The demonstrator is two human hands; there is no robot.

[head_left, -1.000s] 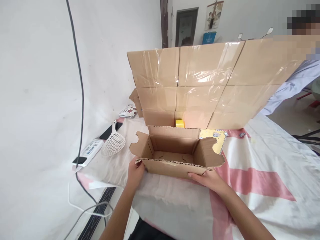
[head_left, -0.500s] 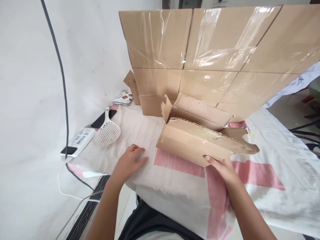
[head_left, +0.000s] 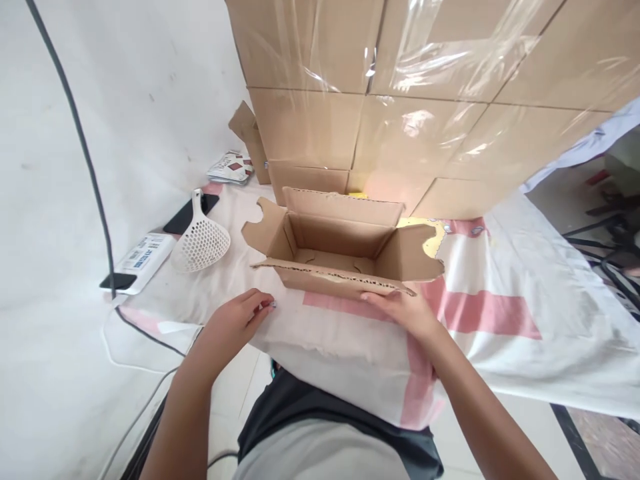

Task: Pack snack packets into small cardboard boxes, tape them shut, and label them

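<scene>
On the table with the white and pink cloth (head_left: 500, 293), an open cardboard box (head_left: 340, 257) is sitting upright with its flaps spread out. It is sitting right in front of the person, near the table's front edge. The person's right hand (head_left: 405, 313) is touching the box's front flap, with its fingers flat on the cardboard and not wrapped around anything. The left hand (head_left: 235, 327) is lying loose on the cloth, just left of the box and apart from it, holding nothing. Behind the box, a wall of taped boxes (head_left: 415, 100) is standing tall. A white scoop with holes (head_left: 200, 237) is lying to the left, beside a white power strip (head_left: 137, 257) and a dark phone (head_left: 187, 215). A black cable (head_left: 80, 140) is hanging down the white wall.
</scene>
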